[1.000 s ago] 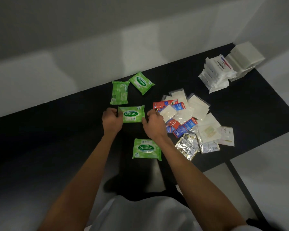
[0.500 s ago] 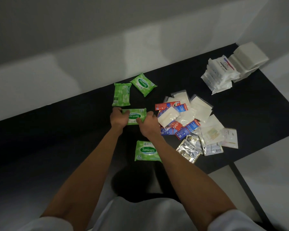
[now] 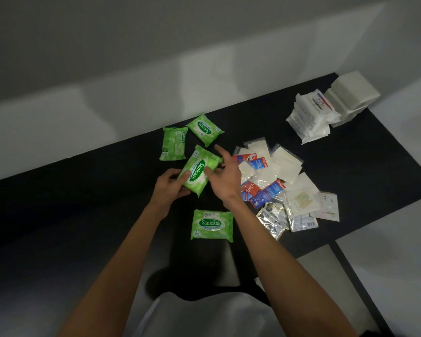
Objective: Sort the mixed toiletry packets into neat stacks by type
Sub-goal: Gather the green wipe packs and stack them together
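Left hand (image 3: 168,188) grips the held wipes pack (image 3: 201,169) at its near-left end, thumb on top, the rest curled under and mostly hidden. Pack's long axis runs diagonal, near-left to far-right, with the "15" corner pointing far. Right hand (image 3: 225,176) is at the far-right end, fingers (image 3: 220,150) spread; can't tell if the thumb touches. Can't tell if the pack is clear of the worktop (image 3: 83,215). Near pack (image 3: 210,226) lies flat, sideways. Mixed pile (image 3: 282,181) to the right: sachet print unreadable, left edge behind the right hand.
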Demonstrator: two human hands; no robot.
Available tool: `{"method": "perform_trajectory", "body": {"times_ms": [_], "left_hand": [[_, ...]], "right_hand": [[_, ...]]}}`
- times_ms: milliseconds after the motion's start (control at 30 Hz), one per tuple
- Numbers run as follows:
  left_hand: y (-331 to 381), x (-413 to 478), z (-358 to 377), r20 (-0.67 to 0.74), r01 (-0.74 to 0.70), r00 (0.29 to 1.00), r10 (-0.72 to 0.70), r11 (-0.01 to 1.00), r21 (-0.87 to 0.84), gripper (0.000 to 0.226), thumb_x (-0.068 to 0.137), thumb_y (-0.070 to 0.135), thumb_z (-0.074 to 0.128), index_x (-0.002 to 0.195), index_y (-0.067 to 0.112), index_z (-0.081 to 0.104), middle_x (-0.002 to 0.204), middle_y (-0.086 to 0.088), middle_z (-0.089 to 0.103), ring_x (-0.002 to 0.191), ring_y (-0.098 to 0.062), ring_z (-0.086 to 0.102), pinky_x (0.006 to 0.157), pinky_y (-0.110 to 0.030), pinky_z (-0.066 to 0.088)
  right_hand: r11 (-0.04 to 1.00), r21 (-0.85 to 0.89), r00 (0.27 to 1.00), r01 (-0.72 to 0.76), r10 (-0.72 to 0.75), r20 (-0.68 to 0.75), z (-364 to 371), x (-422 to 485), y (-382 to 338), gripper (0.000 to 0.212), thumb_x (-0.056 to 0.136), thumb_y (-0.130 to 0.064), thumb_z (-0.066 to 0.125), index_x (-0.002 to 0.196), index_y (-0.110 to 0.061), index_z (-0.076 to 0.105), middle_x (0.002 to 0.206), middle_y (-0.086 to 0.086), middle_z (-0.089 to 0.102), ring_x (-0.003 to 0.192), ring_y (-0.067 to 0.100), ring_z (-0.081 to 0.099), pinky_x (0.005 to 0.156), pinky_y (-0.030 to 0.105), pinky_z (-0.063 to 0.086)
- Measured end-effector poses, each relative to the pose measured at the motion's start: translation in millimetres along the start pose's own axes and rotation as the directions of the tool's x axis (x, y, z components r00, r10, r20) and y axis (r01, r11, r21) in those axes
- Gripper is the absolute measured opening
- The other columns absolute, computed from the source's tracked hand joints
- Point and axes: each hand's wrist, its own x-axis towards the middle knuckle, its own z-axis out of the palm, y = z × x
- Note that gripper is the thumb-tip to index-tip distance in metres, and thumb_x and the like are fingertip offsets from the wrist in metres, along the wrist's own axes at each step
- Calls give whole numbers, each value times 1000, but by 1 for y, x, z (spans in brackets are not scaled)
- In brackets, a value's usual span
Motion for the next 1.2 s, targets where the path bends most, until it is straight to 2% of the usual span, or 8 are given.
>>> {"method": "perform_trajectory", "body": {"times_ms": [133,300,467,633,733,867,1033,1200], "left_hand": [[13,-41,-4,118,-4,993,0,1000,28,34,96,39,76,109,7,71,113,-14,76,113,-30,73,95,-45,62],[35,-87,-4,272,-29,962,29,1000,-7,44,100,40,67,123,2,69,120,-13,77,115,-30,73,101,-45,57],[55,-103,1,242,-54,968,62,998,-41,44,95,46,69,119,10,74,112,-17,78,106,-33,76,91,-45,61],[56,-109,11,303,-148,947,103,980,129,29,95,25,77,120,12,74,107,-11,80,100,-29,78,83,-46,64],[45,-111,16,271,-164,954,128,980,112,28,95,22,78,121,12,73,108,-11,80,101,-29,78,86,-51,64],[29,-114,24,136,-105,985,104,995,-1,28,95,19,78,121,10,70,110,-11,80,102,-26,79,88,-51,64],[9,-121,32,69,-61,995,69,992,-108,29,96,16,75,123,7,65,110,-11,80,100,-26,79,79,-39,66],[-17,-115,29,43,-69,997,66,996,56,24,97,23,76,118,13,69,107,-5,80,99,-19,79,84,-39,65]], "right_hand": [[969,239,998,-68,69,4,-21,-17,-17,61,91,-23,84,144,-25,55,115,-5,73,94,3,75,77,17,58],[904,411,989,-113,64,131,-44,-39,-31,33,95,-15,81,124,-14,67,110,4,78,100,15,78,88,37,64],[931,357,970,-77,-13,244,-60,-55,-33,19,97,-16,78,116,-14,77,106,7,80,103,22,78,91,39,63],[956,292,960,10,-91,267,-67,-67,-34,18,97,-17,78,114,-12,80,105,4,81,103,21,78,91,41,63],[958,284,976,34,-94,198,-72,-76,-30,19,98,-21,78,116,-18,80,105,-1,81,100,17,78,86,38,65],[943,309,990,-125,100,95,-76,-90,-8,24,98,-43,75,120,-34,72,114,0,74,105,15,75,87,37,64],[813,494,949,-308,231,213,-71,-115,18,35,97,-32,79,124,-18,62,117,16,75,105,29,78,89,47,64],[912,314,964,-265,248,94,-62,-123,46,25,92,-36,83,109,-25,69,106,7,76,93,22,79,85,54,65]]}}
